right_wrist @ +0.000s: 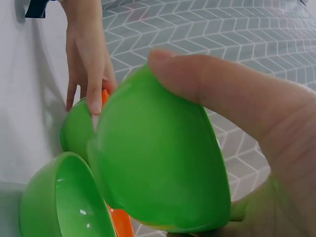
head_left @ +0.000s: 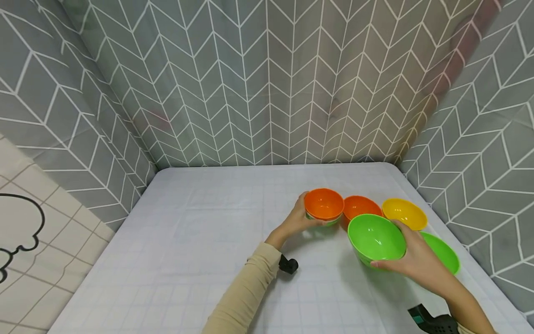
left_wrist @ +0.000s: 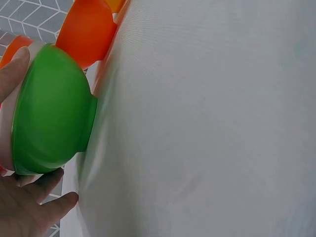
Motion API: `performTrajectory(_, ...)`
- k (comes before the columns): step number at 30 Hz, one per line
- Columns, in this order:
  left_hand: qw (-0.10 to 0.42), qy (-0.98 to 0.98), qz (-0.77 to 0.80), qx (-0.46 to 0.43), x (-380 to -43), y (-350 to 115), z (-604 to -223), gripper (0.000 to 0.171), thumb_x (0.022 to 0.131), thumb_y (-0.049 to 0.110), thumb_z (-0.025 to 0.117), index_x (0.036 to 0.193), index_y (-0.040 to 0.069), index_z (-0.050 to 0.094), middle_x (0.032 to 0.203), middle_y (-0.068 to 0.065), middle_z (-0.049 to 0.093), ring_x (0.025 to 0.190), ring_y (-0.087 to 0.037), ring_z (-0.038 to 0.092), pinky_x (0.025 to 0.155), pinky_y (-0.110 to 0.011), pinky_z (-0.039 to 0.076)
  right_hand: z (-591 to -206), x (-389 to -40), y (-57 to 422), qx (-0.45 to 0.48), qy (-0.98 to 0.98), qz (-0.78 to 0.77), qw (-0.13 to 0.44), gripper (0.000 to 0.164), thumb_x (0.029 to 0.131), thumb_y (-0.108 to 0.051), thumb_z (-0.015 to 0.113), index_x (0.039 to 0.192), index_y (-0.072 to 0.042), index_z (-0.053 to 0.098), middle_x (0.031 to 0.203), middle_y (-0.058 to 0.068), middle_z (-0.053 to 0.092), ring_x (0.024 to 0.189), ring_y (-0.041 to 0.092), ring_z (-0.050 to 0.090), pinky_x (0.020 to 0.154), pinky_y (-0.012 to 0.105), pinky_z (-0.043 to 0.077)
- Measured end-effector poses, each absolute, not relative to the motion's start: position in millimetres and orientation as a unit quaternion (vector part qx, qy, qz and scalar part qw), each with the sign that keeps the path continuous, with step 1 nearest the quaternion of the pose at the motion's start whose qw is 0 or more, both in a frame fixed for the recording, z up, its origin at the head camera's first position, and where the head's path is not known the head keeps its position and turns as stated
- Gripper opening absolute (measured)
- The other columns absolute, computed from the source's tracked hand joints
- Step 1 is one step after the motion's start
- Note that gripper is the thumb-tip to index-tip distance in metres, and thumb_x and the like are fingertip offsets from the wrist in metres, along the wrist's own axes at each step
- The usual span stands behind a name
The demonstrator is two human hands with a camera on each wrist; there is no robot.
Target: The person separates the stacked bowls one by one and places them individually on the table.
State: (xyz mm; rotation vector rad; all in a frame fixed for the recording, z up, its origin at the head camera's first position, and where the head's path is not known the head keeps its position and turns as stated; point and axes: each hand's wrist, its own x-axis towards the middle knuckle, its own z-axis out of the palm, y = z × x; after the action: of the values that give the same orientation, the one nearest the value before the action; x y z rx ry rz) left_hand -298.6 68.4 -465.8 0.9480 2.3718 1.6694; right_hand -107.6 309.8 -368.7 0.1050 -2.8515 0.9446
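My left hand (head_left: pixel 297 220) grips a stack of nested bowls, thumb and fingers on either side. The stack has an orange bowl (head_left: pixel 324 203) on top, a white bowl (left_wrist: pixel 7 123) between, and a green bowl (left_wrist: pixel 54 111) outermost, its foot close over the table. With thumb and fingers pinching its rim, my right hand (head_left: pixel 423 264) holds a larger green bowl (head_left: pixel 377 237) above the table, tilted in the right wrist view. Behind these two, a second orange bowl (head_left: pixel 361 208) sits just right of the stack.
A yellow bowl (head_left: pixel 404 214) stands at the back right, and another green bowl (head_left: pixel 441 253) lies partly hidden behind my right hand. The white-covered table (head_left: pixel 200 241) meets patterned grey curtains (head_left: pixel 267 83) at the back and sides.
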Motion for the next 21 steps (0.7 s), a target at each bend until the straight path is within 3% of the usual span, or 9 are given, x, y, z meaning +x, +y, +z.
performTrajectory(6,0.052,0.781,0.544,0.302,-298,68,-464,0.102,0.076,0.017,0.083,0.149,0.001,0.015,0.147,-0.016,0.033,0.132,-0.022,0.038,0.109,-0.036,0.03,-378,-92,317,0.043,-0.941,0.323,0.087,0.111,0.06,-0.031,0.093,0.141,0.01,0.029,0.13,0.031,0.043,0.111,0.045,0.044,0.081,0.063,0.042)
performTrajectory(14,0.065,0.791,0.536,0.288,-295,68,-460,0.103,0.076,0.021,0.083,0.15,0.003,0.014,0.148,-0.015,0.03,0.134,-0.022,0.036,0.11,-0.04,0.029,-392,-73,333,0.007,-0.953,0.292,0.079,0.113,0.061,-0.029,0.091,0.143,0.012,0.024,0.132,0.039,0.036,0.11,0.051,0.041,0.08,0.066,0.039)
performTrajectory(19,0.063,0.793,0.531,0.29,-295,68,-461,0.102,0.077,0.022,0.082,0.15,0.0,0.013,0.148,-0.017,0.03,0.134,-0.024,0.036,0.11,-0.04,0.029,-400,-62,341,0.013,-0.951,0.292,0.102,0.11,0.057,-0.024,0.093,0.141,0.009,0.03,0.129,0.035,0.042,0.105,0.046,0.045,0.078,0.03,0.039)
performTrajectory(21,0.063,0.794,0.53,0.289,-295,68,-461,0.103,0.078,0.022,0.082,0.15,-0.001,0.013,0.148,-0.017,0.03,0.134,-0.025,0.036,0.11,-0.04,0.029,-401,-58,344,0.01,-0.952,0.29,0.094,0.11,0.058,-0.024,0.093,0.142,0.008,0.029,0.128,0.035,0.043,0.103,0.045,0.047,0.075,0.027,0.039)
